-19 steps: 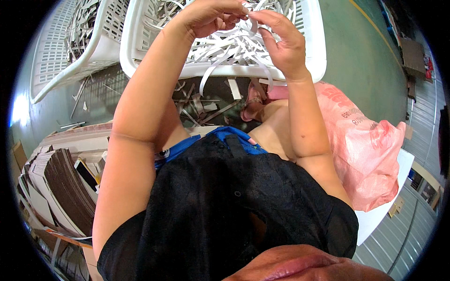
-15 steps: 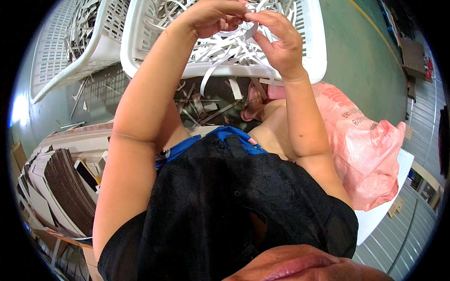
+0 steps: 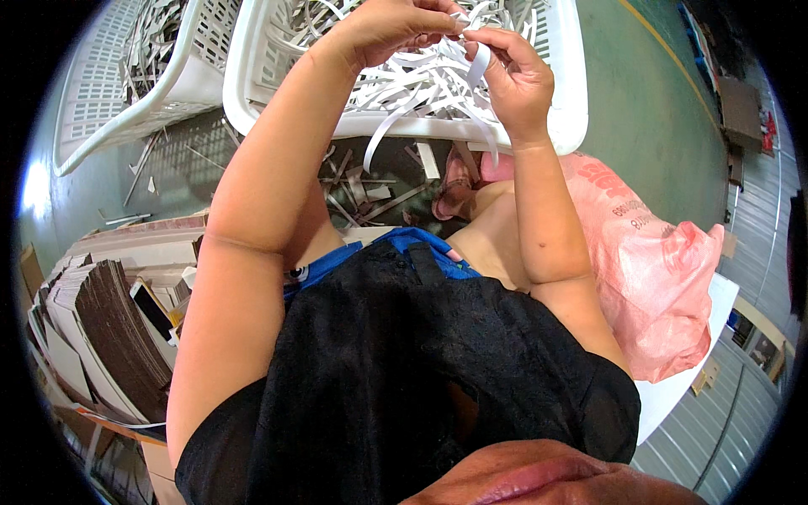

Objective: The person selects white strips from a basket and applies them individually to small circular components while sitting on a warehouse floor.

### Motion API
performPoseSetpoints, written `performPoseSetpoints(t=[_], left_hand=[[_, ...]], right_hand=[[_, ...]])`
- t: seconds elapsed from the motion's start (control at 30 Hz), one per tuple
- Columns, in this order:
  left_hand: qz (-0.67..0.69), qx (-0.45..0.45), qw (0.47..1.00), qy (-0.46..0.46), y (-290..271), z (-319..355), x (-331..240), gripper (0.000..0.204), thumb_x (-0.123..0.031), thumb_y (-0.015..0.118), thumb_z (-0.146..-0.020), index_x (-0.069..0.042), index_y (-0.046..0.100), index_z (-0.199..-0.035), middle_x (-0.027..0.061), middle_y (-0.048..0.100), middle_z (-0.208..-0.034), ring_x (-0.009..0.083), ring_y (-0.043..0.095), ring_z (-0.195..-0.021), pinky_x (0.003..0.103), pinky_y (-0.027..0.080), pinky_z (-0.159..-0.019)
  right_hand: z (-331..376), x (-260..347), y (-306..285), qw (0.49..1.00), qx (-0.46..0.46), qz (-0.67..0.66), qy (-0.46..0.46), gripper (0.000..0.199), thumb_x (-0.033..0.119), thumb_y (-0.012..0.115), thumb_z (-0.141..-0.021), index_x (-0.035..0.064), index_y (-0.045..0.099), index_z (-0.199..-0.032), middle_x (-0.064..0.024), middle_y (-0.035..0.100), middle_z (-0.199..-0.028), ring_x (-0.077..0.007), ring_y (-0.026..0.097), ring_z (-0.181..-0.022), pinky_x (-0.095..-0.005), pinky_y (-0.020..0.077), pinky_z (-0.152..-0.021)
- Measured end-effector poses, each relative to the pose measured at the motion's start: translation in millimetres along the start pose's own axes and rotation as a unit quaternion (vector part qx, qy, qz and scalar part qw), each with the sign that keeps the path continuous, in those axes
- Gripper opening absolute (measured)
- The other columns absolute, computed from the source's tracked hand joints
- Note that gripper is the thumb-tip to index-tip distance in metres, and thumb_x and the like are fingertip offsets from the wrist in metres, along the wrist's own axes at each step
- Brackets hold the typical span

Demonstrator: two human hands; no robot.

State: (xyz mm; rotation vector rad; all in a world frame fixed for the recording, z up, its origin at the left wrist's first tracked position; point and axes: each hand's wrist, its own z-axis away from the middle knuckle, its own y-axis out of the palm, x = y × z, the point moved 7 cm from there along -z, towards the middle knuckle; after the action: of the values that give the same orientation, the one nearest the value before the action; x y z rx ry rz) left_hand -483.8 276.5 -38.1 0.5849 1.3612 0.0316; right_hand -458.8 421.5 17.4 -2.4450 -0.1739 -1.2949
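The top of the picture cuts off the fingertips of the left hand (image 3: 396,29), so I cannot see all of its grip. Its fingers are curled and pressed together on a white paper strip (image 3: 476,63). The right hand (image 3: 513,76) pinches the same strip between thumb and fingers. The strip bends between the two hands, just above the basket.

That white basket (image 3: 572,101) has holes in its walls and its far side is out of the picture. It is full of long white paper strips (image 3: 404,93) — all tangled, so it is hard to tell one from another. A few hang over the near rim.

A second white basket (image 3: 126,118) stands to the left, touching the first one or very close to it. It holds grey and brown scraps (image 3: 156,38), and only part of it shows.

On the green floor (image 3: 656,126) between the baskets and the person lie dark cardboard bits (image 3: 370,189), partly hidden by the arms. A pink slipper (image 3: 454,181) peeks out there too.

By the right arm sits a pink plastic bag (image 3: 656,269) — I cannot see what is inside. On the left are stacks of flat brown cardboard (image 3: 109,337), with a phone (image 3: 151,310) resting on them. The person's black top hides the lap.
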Motion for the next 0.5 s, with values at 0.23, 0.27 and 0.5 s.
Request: performPoseSetpoints(t=[0.23,0.27,0.5], left_hand=[[-0.050,-0.031,0.998,0.022,2.1,1.5,-4.0,0.012,-0.010,0.072,-0.080,-0.003,0.065,-0.086,-0.0002,0.061,-0.076,0.0069,0.055,-0.067,0.019,0.043,-0.060],[-0.062,-0.029,0.997,0.027,3.8,1.5,-4.8,0.013,-0.010,0.072,-0.080,-0.002,0.065,-0.087,0.0002,0.062,-0.077,0.0070,0.056,-0.067,0.019,0.043,-0.061],[-0.084,-0.017,0.995,0.047,16.9,2.4,-4.6,0.016,-0.010,0.073,-0.081,0.000,0.066,-0.091,0.0027,0.066,-0.083,0.0077,0.058,-0.072,0.020,0.045,-0.064]], right_hand=[[4.3,-13.3,-2.0,0.983,-0.027,-0.069,0.165,0.008,0.005,0.068,-0.086,-0.0006,0.063,-0.089,-0.0069,0.067,-0.090,-0.0113,0.063,-0.079,-0.0233,0.0515,-0.073],[4.1,-14.7,-3.7,0.984,-0.030,-0.075,0.160,0.009,0.005,0.069,-0.086,-0.0004,0.062,-0.088,-0.0065,0.067,-0.089,-0.0108,0.063,-0.078,-0.0230,0.0511,-0.072],[4.4,-28.7,-12.2,0.977,-0.064,-0.117,0.166,0.009,0.004,0.068,-0.085,0.0026,0.059,-0.090,-0.0028,0.064,-0.085,-0.0076,0.059,-0.075,-0.0211,0.0476,-0.069]])
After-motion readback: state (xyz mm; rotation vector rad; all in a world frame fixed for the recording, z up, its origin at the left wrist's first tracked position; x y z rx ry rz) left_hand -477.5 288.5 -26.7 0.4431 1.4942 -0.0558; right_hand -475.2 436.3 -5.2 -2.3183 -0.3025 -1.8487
